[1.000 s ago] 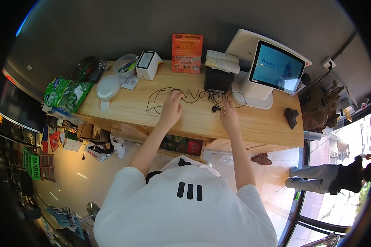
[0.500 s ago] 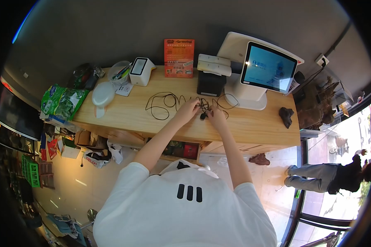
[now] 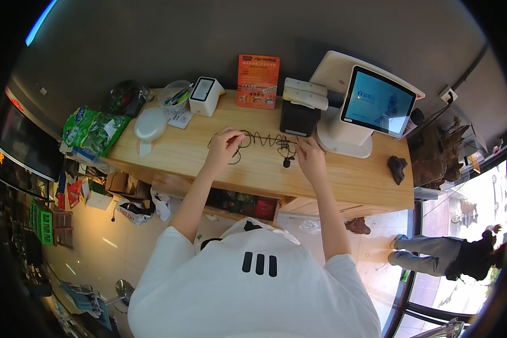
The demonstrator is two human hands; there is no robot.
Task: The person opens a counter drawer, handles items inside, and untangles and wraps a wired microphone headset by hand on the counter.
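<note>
A thin black cable [image 3: 265,139] runs in coils between my hands above the wooden counter. My left hand [image 3: 224,147] pinches it at one end, with a few loops hanging below the fingers. To the right, my right hand [image 3: 311,154] is closed on another part of the cable, next to a tangled knot of it. A small black piece [image 3: 287,163], too small to identify, hangs or lies just under the knot.
Behind the cable stand a black printer [image 3: 298,118], a touchscreen terminal [image 3: 379,101], an orange sign [image 3: 258,81] and a white scanner box [image 3: 206,97]. A white lidded container [image 3: 150,124] and green bag [image 3: 90,130] are left. A drawer [image 3: 242,204] stands open below; a person [image 3: 434,256] is outside.
My hands have moved apart, the left going left and the right going right. The cable's coils now stretch between them, and the view has shifted slightly.
</note>
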